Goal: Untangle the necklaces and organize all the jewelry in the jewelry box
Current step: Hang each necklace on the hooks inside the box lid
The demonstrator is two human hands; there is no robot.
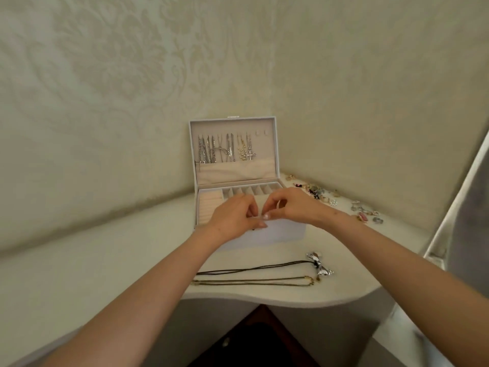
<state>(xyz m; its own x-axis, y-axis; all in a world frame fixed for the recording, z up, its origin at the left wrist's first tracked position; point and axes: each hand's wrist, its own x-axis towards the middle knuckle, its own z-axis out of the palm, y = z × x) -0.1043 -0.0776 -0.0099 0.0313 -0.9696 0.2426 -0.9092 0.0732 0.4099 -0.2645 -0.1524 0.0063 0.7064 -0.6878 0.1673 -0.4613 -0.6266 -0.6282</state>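
left hand (pixel 232 215) and right hand (pixel 293 205) are meeting over the jewelry box (pixel 285 231), fingers curling tip to tip, on what i cannot tell; two seemingly light, limp necklaces (pixel 254 282) are lying at five o'clock, probably best pinched near a clasp

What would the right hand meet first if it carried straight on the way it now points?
The right hand points left over the box, fingertips close to the left hand, so it would likely meet that hand's fingers first; whether they already touch is unclear.
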